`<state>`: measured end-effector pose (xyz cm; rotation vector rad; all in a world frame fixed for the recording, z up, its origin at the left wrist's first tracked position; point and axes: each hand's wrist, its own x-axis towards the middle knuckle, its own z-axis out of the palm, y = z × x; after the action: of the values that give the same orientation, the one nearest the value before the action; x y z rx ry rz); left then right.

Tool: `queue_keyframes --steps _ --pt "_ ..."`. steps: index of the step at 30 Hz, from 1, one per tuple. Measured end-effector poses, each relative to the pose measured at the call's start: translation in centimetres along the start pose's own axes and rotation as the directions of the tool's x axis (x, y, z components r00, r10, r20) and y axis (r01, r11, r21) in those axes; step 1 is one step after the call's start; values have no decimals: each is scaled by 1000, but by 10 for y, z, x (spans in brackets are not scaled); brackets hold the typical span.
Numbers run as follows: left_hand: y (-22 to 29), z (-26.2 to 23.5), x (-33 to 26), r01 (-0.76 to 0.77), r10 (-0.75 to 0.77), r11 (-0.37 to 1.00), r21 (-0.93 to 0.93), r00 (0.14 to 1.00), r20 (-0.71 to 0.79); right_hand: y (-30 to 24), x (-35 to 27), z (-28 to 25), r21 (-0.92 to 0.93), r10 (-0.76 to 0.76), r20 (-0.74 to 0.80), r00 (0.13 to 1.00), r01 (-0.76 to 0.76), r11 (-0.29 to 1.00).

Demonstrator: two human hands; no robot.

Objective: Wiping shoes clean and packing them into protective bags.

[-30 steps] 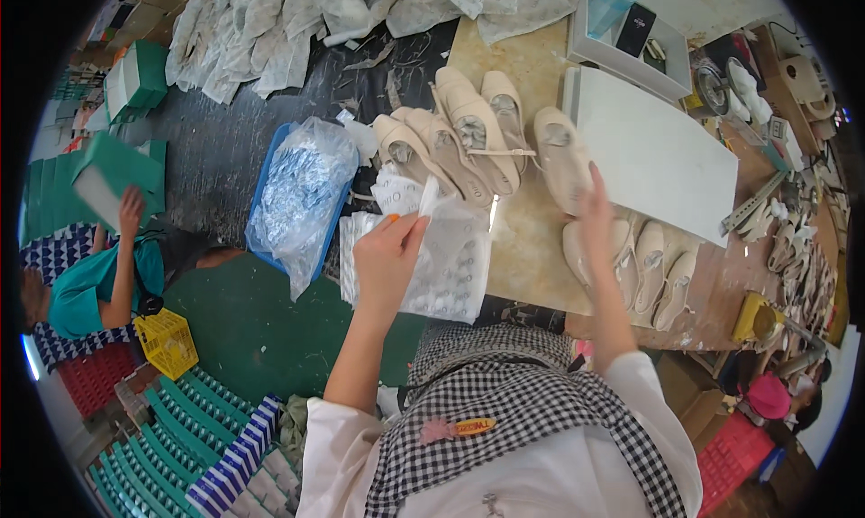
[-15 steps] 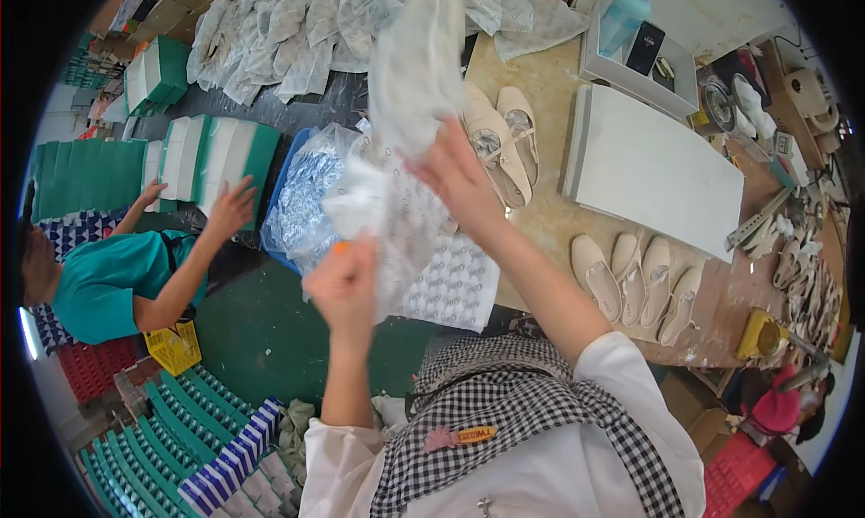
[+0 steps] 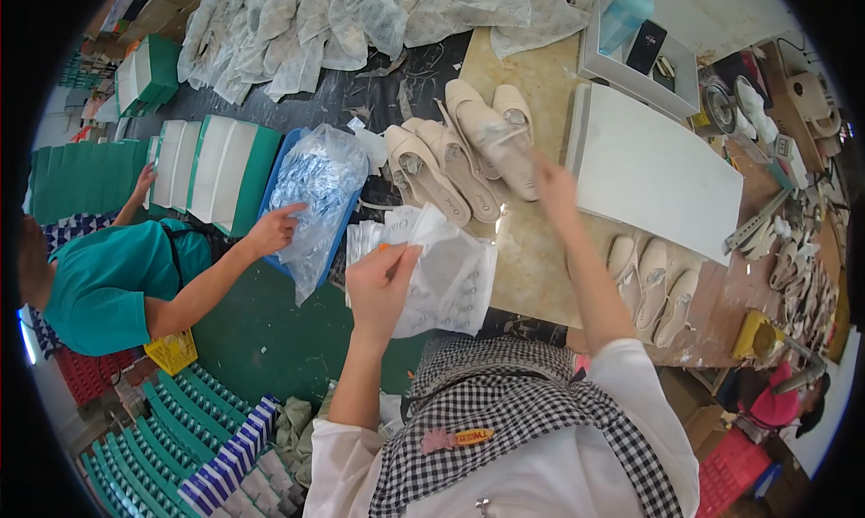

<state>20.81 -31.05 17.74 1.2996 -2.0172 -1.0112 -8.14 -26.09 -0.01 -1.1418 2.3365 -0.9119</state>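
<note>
My left hand (image 3: 383,288) pinches the edge of a thin white printed tissue sheet (image 3: 441,239), lifted above a stack of similar sheets. A small orange patch shows at its fingers. My right hand (image 3: 554,194), slightly blurred, is closed at the heel end of a beige closed-toe shoe (image 3: 494,138), whose toe points away from me. Beside that shoe another beige shoe (image 3: 514,105) is partly covered. To the left, more beige slingback shoes (image 3: 432,171) lie side by side on the table. Several more beige shoes (image 3: 652,279) stand right of my right forearm.
A co-worker in teal reaches a hand (image 3: 275,230) over a blue basket (image 3: 335,248) holding a clear bag of silvery packets. Tissue-wrapped bundles (image 3: 297,31) line the far side. Green-and-white boxes (image 3: 225,176) stand left; a white box lid (image 3: 658,167) lies right.
The blurred white wrapping I held up is out of my hands. My right hand has moved right onto a shoe; my left holds a tissue sheet. The co-worker's hand has moved to the basket.
</note>
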Motion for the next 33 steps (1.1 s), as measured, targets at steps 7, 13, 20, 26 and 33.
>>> queue_keyframes --steps 7,13,20,26,33 --pt "-37 33 -1 -110 114 971 211 993 -8 -72 -116 -167 141 -152 262 953 118 983" --pt "29 44 -74 -390 364 901 188 918 157 -104 -129 -22 642 229 658 717 -694 325" --pt "4 -38 -11 -10 5 999 -32 986 -167 -200 -83 11 832 -430 519 739 -322 452" --pt "-33 -42 -12 128 -172 981 -143 919 -355 -60 -28 -17 452 137 255 957 -244 858" --pt "70 -28 29 -392 391 860 328 917 72 34 32 44 20 85 -140 987 -83 996"
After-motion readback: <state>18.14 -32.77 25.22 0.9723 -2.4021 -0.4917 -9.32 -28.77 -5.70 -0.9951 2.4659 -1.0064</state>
